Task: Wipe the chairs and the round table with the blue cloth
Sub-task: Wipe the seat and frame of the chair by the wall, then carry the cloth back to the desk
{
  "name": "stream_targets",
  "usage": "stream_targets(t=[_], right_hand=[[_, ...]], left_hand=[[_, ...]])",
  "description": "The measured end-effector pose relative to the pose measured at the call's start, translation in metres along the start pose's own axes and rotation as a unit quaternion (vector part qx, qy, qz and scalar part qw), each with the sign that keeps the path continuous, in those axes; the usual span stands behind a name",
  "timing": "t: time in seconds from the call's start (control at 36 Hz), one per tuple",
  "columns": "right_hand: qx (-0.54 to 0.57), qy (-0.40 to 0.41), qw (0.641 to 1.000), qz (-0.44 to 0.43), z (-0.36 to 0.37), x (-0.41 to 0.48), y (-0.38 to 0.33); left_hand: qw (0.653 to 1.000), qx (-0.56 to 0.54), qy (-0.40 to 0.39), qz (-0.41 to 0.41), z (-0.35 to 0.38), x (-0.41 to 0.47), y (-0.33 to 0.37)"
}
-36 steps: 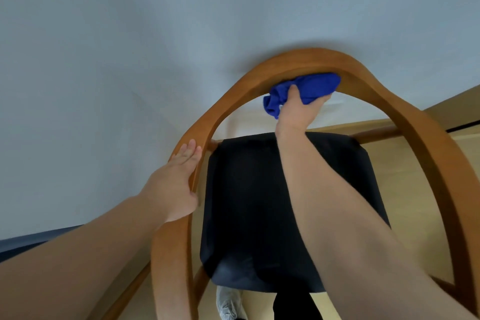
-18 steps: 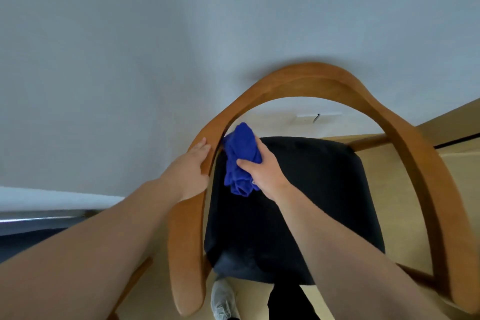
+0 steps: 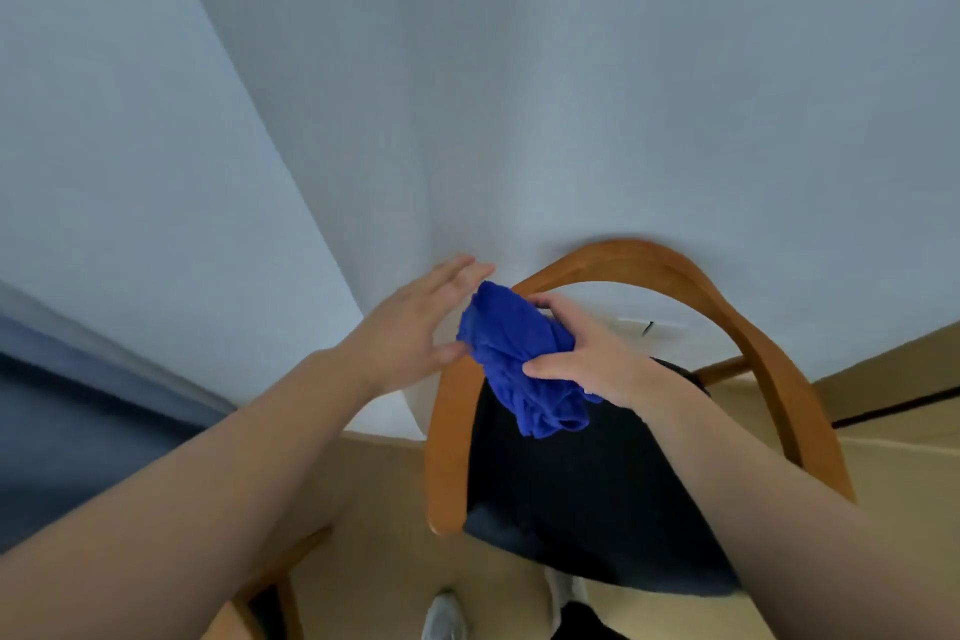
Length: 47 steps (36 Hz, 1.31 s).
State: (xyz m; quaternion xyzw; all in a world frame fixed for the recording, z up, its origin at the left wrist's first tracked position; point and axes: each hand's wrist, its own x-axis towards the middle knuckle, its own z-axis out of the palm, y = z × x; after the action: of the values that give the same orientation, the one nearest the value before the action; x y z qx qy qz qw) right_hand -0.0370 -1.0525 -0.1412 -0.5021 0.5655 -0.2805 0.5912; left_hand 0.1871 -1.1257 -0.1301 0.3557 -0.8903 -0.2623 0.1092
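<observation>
Blue cloth (image 3: 519, 359): bunched into a loose wad and held over the near-left bend of the chair rail, with its lower folds hanging in front of the seat. Whether the rail is touched cannot be told.
Right hand (image 3: 587, 359): set at 3 o'clock of the cloth. The wad is clamped between the thumb below and the curled fingers on top.
Left hand (image 3: 415, 322): set at 9 o'clock of the cloth. The fingers are held straight and a little spread, the palm is turned to the cloth, and the thumb tip lies at its edge. Nothing is gripped.
Chair rail (image 3: 727, 307): a curved wooden hoop, arched from 7 o'clock of the cloth over 12 to 4 o'clock.
Seat (image 3: 597, 483): dark and padded, enclosed by the hoop at 5 o'clock of the cloth.
Surroundings: a pale wall (image 3: 571, 68) is seen at 12 o'clock, and a beige floor (image 3: 883, 457) at 4 o'clock. A light shoe (image 3: 441, 613) is seen at 6 o'clock.
Progress: one chair is judged to be in hand. The cloth appears to be regathered between strokes, not pressed flat.
Left to do: no finished surface can be read from this view. The round desk is not in view, so it is judged outstanding, as may be further chairs.
</observation>
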Motion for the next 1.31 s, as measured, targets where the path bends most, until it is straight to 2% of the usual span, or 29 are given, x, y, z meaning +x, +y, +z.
stream_targets(t=[0.08,0.17,0.31,0.53,0.72,0.86,0.94,1.06,1.08,1.14,1.19,1.31], right_hand=[[-0.032,-0.061,0.997,-0.034,0.012,-0.014,-0.041],[-0.031,-0.125,0.989,-0.071,0.023,-0.022,-0.075],[0.019,-0.235,0.968,-0.087,0.032,-0.029,-0.104],[-0.014,-0.351,0.928,-0.127,0.04,-0.052,-0.146],[-0.068,-0.402,0.899,-0.161,0.073,-0.08,-0.185],[-0.09,-0.438,0.876,-0.181,0.114,-0.112,-0.195],[-0.112,-0.418,0.871,-0.232,0.142,-0.136,-0.199],[-0.132,-0.329,0.851,-0.387,0.195,-0.18,-0.208],[-0.123,-0.304,0.834,-0.444,0.213,-0.196,-0.208],[-0.107,-0.297,0.774,-0.548,0.253,-0.234,-0.204],[-0.105,-0.36,0.704,-0.603,0.297,-0.274,-0.194],[-0.193,-0.51,0.59,-0.595,0.386,-0.352,-0.166]], left_hand=[[0.999,0.014,-0.005,0.034,-0.038,-0.027,0.017],[0.999,0.008,0.005,0.031,-0.071,-0.055,0.039],[0.996,-0.036,0.062,-0.051,-0.09,-0.097,0.077],[0.963,-0.098,0.181,-0.172,-0.1,-0.148,0.146],[0.909,-0.136,0.319,-0.23,-0.102,-0.214,0.199],[0.877,-0.144,0.375,-0.265,-0.098,-0.268,0.238],[0.859,-0.119,0.404,-0.291,-0.095,-0.306,0.261],[0.8,-0.084,0.487,-0.34,-0.081,-0.372,0.293],[0.779,-0.076,0.511,-0.356,-0.076,-0.393,0.302],[0.728,-0.054,0.559,-0.394,-0.065,-0.439,0.322],[0.67,-0.035,0.608,-0.424,-0.054,-0.485,0.346],[0.556,0.021,0.666,-0.497,-0.024,-0.576,0.4]])
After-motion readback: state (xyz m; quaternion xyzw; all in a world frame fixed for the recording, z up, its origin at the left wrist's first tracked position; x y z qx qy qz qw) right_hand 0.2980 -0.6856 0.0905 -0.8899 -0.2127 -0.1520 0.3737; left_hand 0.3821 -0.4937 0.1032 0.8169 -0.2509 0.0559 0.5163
